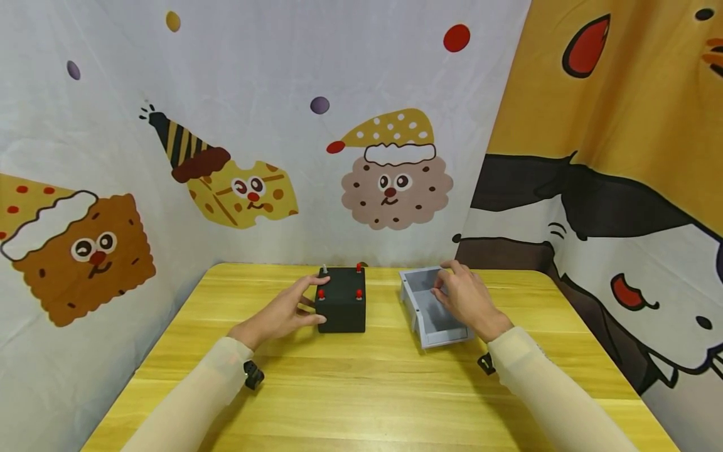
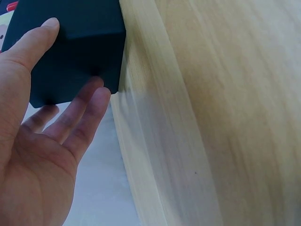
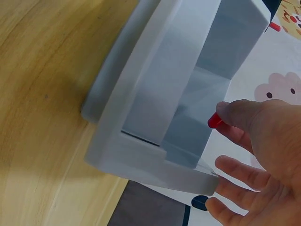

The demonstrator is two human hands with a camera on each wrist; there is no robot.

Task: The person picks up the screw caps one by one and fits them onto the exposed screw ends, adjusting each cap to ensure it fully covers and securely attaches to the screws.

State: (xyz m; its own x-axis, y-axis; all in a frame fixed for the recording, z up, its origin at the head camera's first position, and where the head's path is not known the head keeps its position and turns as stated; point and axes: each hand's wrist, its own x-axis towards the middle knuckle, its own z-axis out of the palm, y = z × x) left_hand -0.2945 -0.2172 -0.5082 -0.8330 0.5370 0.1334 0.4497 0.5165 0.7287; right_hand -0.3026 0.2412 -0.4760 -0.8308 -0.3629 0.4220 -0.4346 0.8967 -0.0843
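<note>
A black box (image 1: 341, 307) stands on the table, with toggle switches at the corners of its top. Three switches carry red caps (image 1: 359, 294); the far-left one shows a bare metal lever (image 1: 324, 269). My left hand (image 1: 285, 314) holds the box by its left side, thumb at the front corner and fingers farther back. Over a grey plastic bin (image 1: 417, 314) hovers my right hand (image 1: 467, 298). In the right wrist view, its thumb and index finger pinch a small red cap (image 3: 214, 121), while the other fingers spread loosely beside the bin's rim.
The wooden table (image 1: 339, 389) ends at a printed cloth (image 1: 271, 81) behind the box and bin. Another patterned cloth (image 1: 621, 263) hangs along the right side. A strip of bare wood separates the box from the bin.
</note>
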